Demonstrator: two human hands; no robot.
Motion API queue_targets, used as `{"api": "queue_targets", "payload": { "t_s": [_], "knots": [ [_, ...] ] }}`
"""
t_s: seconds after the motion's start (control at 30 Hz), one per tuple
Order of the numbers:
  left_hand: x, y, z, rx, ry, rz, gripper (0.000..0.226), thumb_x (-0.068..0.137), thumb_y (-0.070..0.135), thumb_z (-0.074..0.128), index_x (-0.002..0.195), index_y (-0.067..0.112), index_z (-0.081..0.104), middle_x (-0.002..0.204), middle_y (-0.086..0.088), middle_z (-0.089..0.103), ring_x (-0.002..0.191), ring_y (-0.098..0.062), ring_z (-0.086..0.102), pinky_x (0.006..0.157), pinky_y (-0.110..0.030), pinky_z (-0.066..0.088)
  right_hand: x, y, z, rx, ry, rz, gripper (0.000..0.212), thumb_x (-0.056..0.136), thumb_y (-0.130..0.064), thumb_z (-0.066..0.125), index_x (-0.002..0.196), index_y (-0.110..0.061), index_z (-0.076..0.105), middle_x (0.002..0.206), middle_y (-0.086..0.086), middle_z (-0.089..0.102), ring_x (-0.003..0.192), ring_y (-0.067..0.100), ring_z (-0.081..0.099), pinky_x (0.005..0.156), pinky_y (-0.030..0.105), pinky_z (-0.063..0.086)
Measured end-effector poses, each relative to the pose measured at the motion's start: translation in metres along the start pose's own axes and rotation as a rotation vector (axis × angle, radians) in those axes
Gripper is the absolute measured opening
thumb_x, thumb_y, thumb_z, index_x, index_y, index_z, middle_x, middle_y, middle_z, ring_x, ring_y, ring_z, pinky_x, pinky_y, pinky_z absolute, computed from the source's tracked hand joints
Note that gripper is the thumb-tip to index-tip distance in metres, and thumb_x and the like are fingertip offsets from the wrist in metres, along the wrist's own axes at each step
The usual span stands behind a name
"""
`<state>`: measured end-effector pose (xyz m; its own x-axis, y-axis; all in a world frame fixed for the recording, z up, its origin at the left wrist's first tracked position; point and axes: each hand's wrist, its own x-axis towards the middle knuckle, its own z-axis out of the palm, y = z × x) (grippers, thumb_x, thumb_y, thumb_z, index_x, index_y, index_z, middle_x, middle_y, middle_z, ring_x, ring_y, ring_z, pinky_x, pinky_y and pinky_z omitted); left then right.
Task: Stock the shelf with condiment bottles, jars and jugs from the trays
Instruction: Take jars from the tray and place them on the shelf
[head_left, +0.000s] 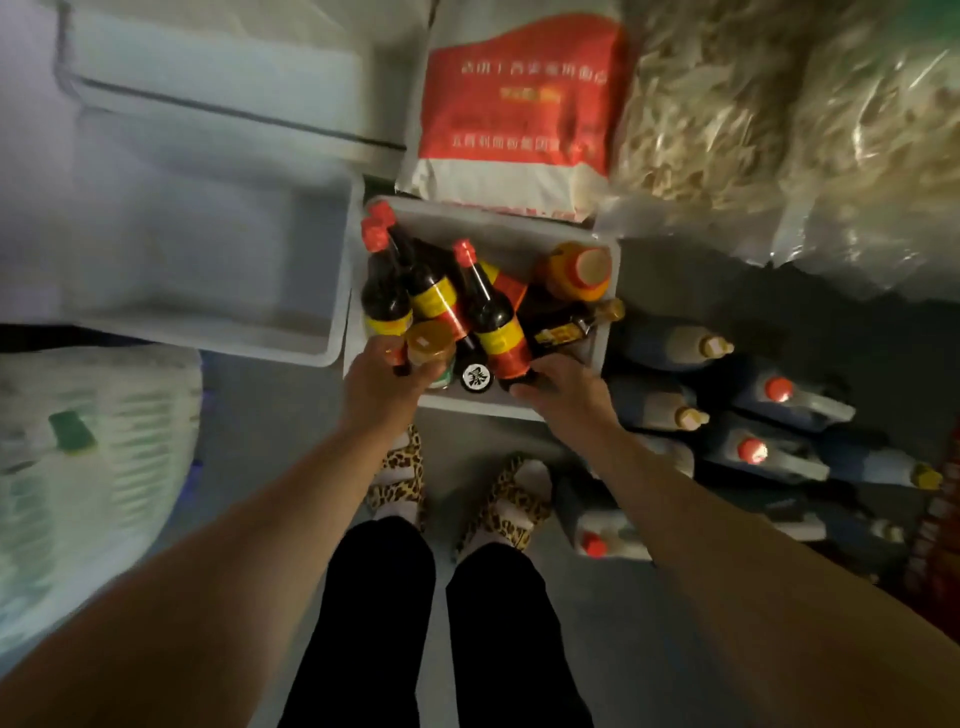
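Both hands reach the tray's (605, 332) near edge: left hand (382, 382) grips a gold-lidded jar (427, 349), right hand (561, 387) clasps a dark bottle's (496, 325) base, apparently for shelving.

A red and white sack (519, 104) stands by a clear bag of pale strips (753, 119). Leopard-print slippers (397, 480) stand on the grey floor (270, 415).

Fingers of left hand (382, 376) and right hand (558, 387) hidden; sack (519, 104) print blurred
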<state>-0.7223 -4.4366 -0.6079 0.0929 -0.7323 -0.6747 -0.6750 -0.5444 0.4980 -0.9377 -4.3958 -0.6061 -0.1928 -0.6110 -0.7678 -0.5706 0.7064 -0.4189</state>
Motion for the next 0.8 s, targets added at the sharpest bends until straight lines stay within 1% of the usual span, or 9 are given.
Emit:
{"api": "queue_targets", "payload": {
  "t_s": [0.07, 0.13, 0.23, 0.33, 0.4, 0.47, 0.63, 0.7, 0.8],
  "knots": [
    [0.023, -0.026, 0.02, -0.02, -0.005, -0.02, 0.042, 0.084, 0.047, 0.073, 0.112, 0.02, 0.058, 0.102, 0.01, 0.062, 0.097, -0.011, 0.057, 0.083, -0.029, 0.039, 0.024, 0.011, 0.031, 0.011, -0.003, 0.024, 0.037, 0.084, -0.048, 0.071, 0.117, -0.033, 0.064, 0.103, -0.006, 0.066, 0.098, 0.016, 0.062, 0.079, 0.034, 0.05],
    [0.047, -0.05, 0.038, -0.036, -0.021, -0.026, 0.042, 0.082, 0.047, 0.074, 0.112, 0.021, 0.06, 0.11, 0.009, 0.067, 0.104, -0.013, 0.061, 0.09, -0.033, 0.044, 0.047, 0.022, 0.06, 0.027, 0.007, 0.037, 0.042, 0.084, -0.046, 0.073, 0.121, -0.029, 0.062, 0.104, -0.007, 0.064, 0.096, 0.015, 0.059, 0.076, 0.031, 0.046],
    [0.08, -0.078, 0.061, -0.066, -0.046, -0.017, 0.055, 0.075, 0.059, 0.073, 0.12, 0.03, 0.058, 0.119, 0.009, 0.067, 0.111, -0.013, 0.062, 0.098, -0.04, 0.047, 0.075, 0.037, 0.097, 0.09, 0.04, 0.035, 0.051, 0.08, -0.043, 0.078, 0.125, -0.026, 0.061, 0.113, -0.001, 0.067, 0.105, 0.02, 0.062, 0.087, 0.038, 0.053],
    [0.103, -0.092, 0.08, -0.1, -0.042, -0.022, 0.062, 0.074, 0.056, 0.077, 0.124, 0.028, 0.055, 0.12, 0.008, 0.066, 0.11, -0.012, 0.061, 0.09, -0.031, 0.046, 0.095, 0.045, 0.124, 0.089, 0.065, 0.041, 0.059, 0.077, -0.044, 0.079, 0.13, -0.031, 0.057, 0.123, 0.0, 0.064, 0.112, 0.019, 0.06, 0.093, 0.04, 0.052],
    [0.115, -0.098, 0.089, -0.125, -0.013, -0.026, 0.061, 0.076, 0.048, 0.079, 0.124, 0.021, 0.055, 0.118, 0.005, 0.065, 0.104, -0.01, 0.059, 0.076, -0.017, 0.039, 0.106, 0.048, 0.137, 0.096, 0.094, 0.035, 0.062, 0.076, -0.041, 0.081, 0.132, -0.031, 0.055, 0.125, 0.001, 0.062, 0.113, 0.02, 0.059, 0.095, 0.04, 0.052],
    [0.122, -0.103, 0.095, -0.136, 0.002, -0.007, 0.06, 0.076, 0.045, 0.081, 0.124, 0.018, 0.055, 0.118, 0.004, 0.065, 0.101, -0.008, 0.055, 0.068, -0.011, 0.03, 0.113, 0.051, 0.148, 0.125, 0.123, 0.035, 0.064, 0.075, -0.036, 0.083, 0.132, -0.03, 0.054, 0.126, 0.002, 0.061, 0.116, 0.022, 0.058, 0.097, 0.041, 0.051],
    [0.128, -0.11, 0.101, -0.168, 0.018, 0.037, 0.072, 0.07, 0.04, 0.086, 0.128, 0.017, 0.051, 0.119, 0.006, 0.064, 0.104, -0.006, 0.054, 0.071, -0.006, 0.03, 0.123, 0.053, 0.162, 0.113, 0.175, 0.062, 0.075, 0.072, -0.034, 0.085, 0.137, -0.028, 0.048, 0.137, 0.004, 0.048, 0.124, 0.026, 0.05, 0.1, 0.039, 0.047],
    [0.129, -0.111, 0.102, -0.18, 0.039, 0.057, 0.078, 0.066, 0.04, 0.089, 0.129, 0.017, 0.049, 0.121, 0.005, 0.064, 0.107, -0.009, 0.057, 0.077, -0.009, 0.035, 0.125, 0.052, 0.165, 0.084, 0.193, 0.068, 0.078, 0.071, -0.034, 0.086, 0.137, -0.026, 0.045, 0.137, 0.004, 0.045, 0.125, 0.028, 0.049, 0.1, 0.042, 0.048],
    [0.129, -0.111, 0.107, -0.169, 0.098, 0.063, 0.091, 0.056, 0.052, 0.088, 0.129, 0.018, 0.045, 0.122, 0.004, 0.062, 0.112, -0.015, 0.059, 0.09, -0.027, 0.047, 0.125, 0.053, 0.169, 0.061, 0.223, 0.06, 0.075, 0.071, -0.035, 0.087, 0.133, -0.024, 0.047, 0.133, 0.004, 0.045, 0.121, 0.026, 0.051, 0.097, 0.041, 0.05]
  ]
}}
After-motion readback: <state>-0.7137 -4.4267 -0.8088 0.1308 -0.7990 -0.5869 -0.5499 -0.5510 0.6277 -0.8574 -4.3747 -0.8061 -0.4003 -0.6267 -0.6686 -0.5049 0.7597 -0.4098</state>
